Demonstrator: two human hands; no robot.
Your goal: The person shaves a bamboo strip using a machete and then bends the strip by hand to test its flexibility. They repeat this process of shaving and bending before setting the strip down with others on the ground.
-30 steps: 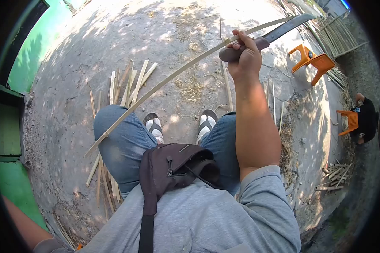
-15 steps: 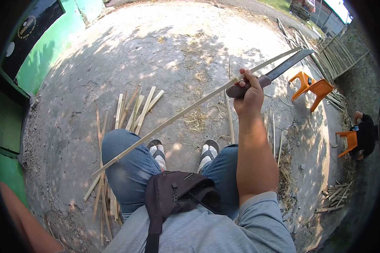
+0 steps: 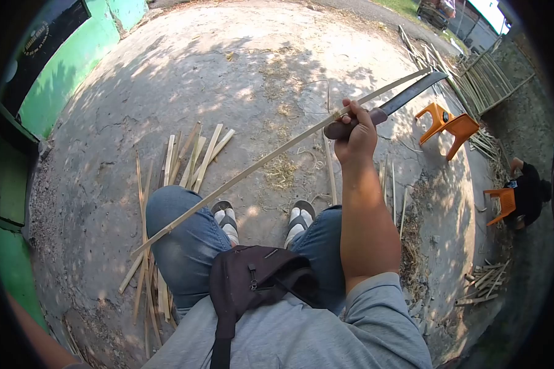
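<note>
My right hand (image 3: 356,132) is closed around the dark handle of a machete (image 3: 412,93), whose blade points up and to the right. The same hand's fingers pinch a long, thin bamboo strip (image 3: 258,162). This strip slants from beside the blade down across my left knee, its lower end near the pile of strips. Only my left forearm (image 3: 40,338) shows at the lower left edge; the left hand is outside the view.
Bamboo strips (image 3: 191,161) lie on the concrete beside my left leg. Shavings (image 3: 281,172) are scattered ahead. To the right are an orange plastic stool (image 3: 461,130), short pieces (image 3: 489,280), a bamboo rack (image 3: 489,83) and a seated person in black (image 3: 528,194). A green wall (image 3: 64,80) stands left.
My right hand, with the machete and bamboo strip, has shifted slightly left in view, as has the whole scene. The left forearm has dropped further out of view.
</note>
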